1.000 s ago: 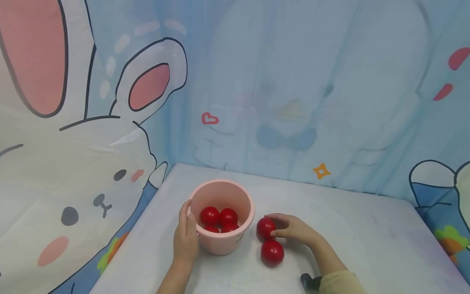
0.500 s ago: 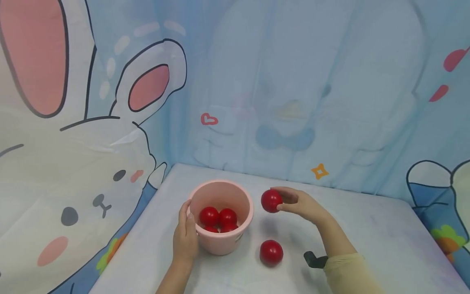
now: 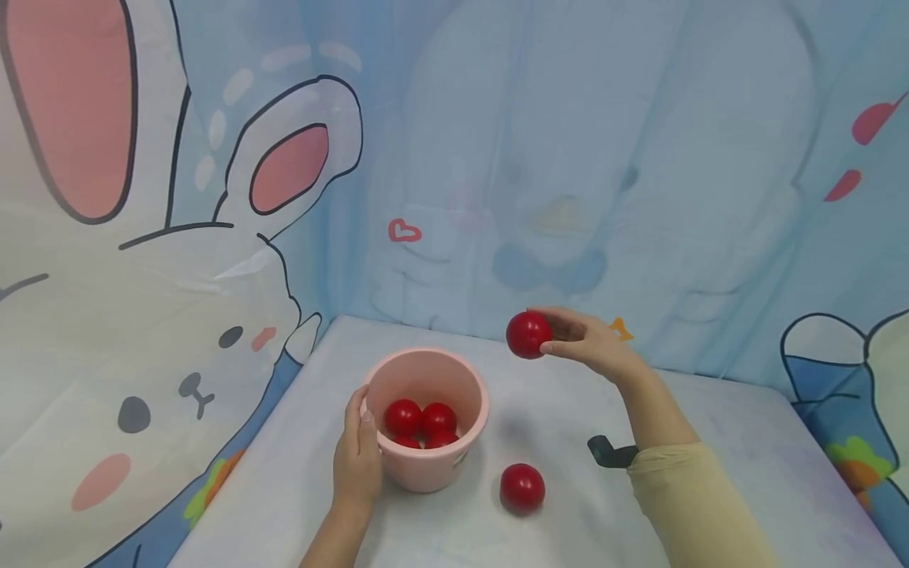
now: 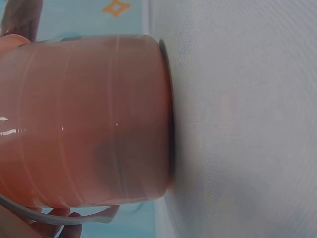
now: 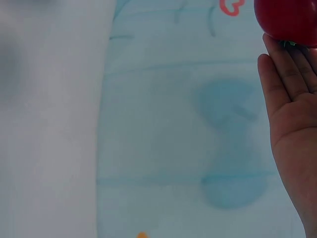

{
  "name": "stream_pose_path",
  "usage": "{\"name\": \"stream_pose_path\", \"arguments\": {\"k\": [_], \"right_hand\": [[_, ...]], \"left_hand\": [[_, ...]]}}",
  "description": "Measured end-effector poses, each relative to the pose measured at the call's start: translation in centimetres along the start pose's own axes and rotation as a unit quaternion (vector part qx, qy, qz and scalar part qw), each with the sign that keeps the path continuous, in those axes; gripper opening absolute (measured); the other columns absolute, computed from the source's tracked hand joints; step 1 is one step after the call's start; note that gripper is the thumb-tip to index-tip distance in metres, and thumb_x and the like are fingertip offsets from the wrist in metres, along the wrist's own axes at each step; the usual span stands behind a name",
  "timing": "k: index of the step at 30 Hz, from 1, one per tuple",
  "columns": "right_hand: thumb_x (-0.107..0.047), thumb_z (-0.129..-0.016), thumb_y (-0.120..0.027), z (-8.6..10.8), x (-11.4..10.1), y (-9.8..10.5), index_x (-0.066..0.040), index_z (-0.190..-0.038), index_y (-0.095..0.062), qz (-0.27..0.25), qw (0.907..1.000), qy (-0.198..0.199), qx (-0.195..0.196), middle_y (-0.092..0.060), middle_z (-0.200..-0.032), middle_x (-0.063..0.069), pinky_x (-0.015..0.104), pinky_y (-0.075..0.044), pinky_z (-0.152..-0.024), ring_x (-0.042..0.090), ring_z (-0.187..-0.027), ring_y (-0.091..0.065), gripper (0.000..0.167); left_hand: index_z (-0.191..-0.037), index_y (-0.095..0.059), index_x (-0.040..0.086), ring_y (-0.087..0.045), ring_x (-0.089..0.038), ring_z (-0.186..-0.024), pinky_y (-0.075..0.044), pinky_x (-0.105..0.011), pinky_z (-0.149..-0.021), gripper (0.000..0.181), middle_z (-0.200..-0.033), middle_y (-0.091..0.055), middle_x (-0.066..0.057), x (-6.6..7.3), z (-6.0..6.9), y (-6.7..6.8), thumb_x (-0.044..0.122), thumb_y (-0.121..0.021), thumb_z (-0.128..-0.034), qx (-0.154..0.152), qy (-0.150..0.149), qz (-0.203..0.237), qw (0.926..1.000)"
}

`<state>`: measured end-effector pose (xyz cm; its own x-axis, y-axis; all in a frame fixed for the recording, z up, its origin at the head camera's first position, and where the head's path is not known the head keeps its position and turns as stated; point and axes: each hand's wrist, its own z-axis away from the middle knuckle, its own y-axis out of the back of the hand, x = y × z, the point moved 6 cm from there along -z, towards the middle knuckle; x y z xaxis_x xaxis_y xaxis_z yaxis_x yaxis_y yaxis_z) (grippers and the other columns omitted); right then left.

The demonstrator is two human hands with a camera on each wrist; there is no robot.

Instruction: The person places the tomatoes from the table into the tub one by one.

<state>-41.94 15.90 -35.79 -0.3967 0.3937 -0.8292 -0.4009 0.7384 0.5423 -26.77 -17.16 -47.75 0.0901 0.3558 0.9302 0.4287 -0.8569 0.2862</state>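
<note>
A pink bucket (image 3: 426, 473) stands upright on the table, with several red tomatoes (image 3: 403, 416) at its bottom. My left hand (image 3: 358, 461) holds the bucket's left side near the rim; in the left wrist view its fingers show partly, beside the bucket's handle (image 4: 94, 216). Up in the air, to the right of and above the bucket, my right hand (image 3: 592, 345) grips a tomato (image 3: 529, 334) between thumb and fingers. The right wrist view shows a small green stem top on that tomato (image 5: 287, 20). Another tomato (image 3: 521, 488) lies on the table right of the bucket.
A white cloth covers the table (image 3: 710, 473). Behind and to the left hangs a blue curtain (image 3: 440, 158) with a printed rabbit (image 3: 177, 339). A dark device (image 3: 611, 452) sits at the right wrist, by the yellowish sleeve (image 3: 689, 489).
My right hand has lifted one of the two tomatoes off the table and moved it up, away from the other. The left hand and the bucket stay where they were.
</note>
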Motion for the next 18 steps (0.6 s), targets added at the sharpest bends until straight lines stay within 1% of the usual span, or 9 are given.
{"name": "stream_pose_path", "arguments": {"k": [4,6,8,10,13,18], "right_hand": [[-0.035,-0.087,-0.074,-1.1,-1.3,-0.9,-0.03,-0.145,-0.049,0.018,0.9998,-0.005,-0.011,-0.057,-0.14,0.003,0.045,-0.056,-0.095,0.029,-0.13,-0.054,0.063],[-0.039,-0.085,-0.076,-1.8,-1.8,-1.7,-0.033,-0.143,-0.05,0.031,0.9994,-0.007,-0.015,-0.058,-0.14,0.001,0.047,-0.055,-0.095,0.028,-0.13,-0.054,0.064],[-0.04,-0.083,-0.078,-2.5,-2.3,-2.6,-0.034,-0.141,-0.051,0.03,0.9992,-0.002,-0.025,-0.058,-0.14,0.0,0.048,-0.055,-0.096,0.028,-0.131,-0.054,0.064],[-0.042,-0.081,-0.079,-3.2,-2.8,-3.6,-0.036,-0.14,-0.052,0.035,0.9989,0.002,-0.032,-0.059,-0.138,-0.003,0.047,-0.056,-0.094,0.026,-0.13,-0.055,0.065],[-0.041,-0.08,-0.08,-4.2,-3.4,-4.8,-0.036,-0.139,-0.053,0.026,0.9986,0.012,-0.045,-0.059,-0.137,-0.004,0.046,-0.057,-0.093,0.026,-0.129,-0.055,0.065],[-0.04,-0.078,-0.081,-5.2,-4.2,-6.2,-0.038,-0.137,-0.054,0.02,0.9981,0.02,-0.054,-0.061,-0.133,-0.006,0.043,-0.058,-0.091,0.024,-0.125,-0.057,0.064]], "left_hand": [[-0.151,-0.028,0.038,-0.038,-0.017,-0.146,-0.041,-0.052,-0.111,0.045,-0.156,-0.039,0.015,-0.1,0.0,0.1,0.042,-0.032,-0.1064,0.003,-0.005,0.001,1.0],[-0.151,-0.029,0.039,-0.038,-0.017,-0.145,-0.042,-0.051,-0.11,0.045,-0.155,-0.039,0.016,-0.1,0.0,0.1,0.043,-0.032,-0.1062,0.004,-0.007,0.002,1.0],[-0.151,-0.029,0.039,-0.038,-0.016,-0.145,-0.043,-0.051,-0.11,0.045,-0.155,-0.04,0.016,-0.1,0.0,0.1,0.044,-0.032,-0.106,0.006,-0.006,0.002,1.0],[-0.151,-0.03,0.038,-0.038,-0.017,-0.145,-0.043,-0.052,-0.11,0.046,-0.155,-0.04,0.014,0.0,0.0,0.1,0.045,-0.031,-0.1059,0.007,-0.006,0.003,1.0],[-0.152,-0.029,0.036,-0.038,-0.019,-0.146,-0.042,-0.054,-0.11,0.047,-0.156,-0.039,0.012,0.0,0.0,0.1,0.045,-0.031,-0.106,0.006,-0.003,0.004,1.0],[-0.153,-0.028,0.036,-0.036,-0.02,-0.146,-0.041,-0.054,-0.111,0.048,-0.157,-0.038,0.012,0.0,0.0,0.1,0.044,-0.032,-0.106,0.003,-0.003,0.002,1.0]]}}
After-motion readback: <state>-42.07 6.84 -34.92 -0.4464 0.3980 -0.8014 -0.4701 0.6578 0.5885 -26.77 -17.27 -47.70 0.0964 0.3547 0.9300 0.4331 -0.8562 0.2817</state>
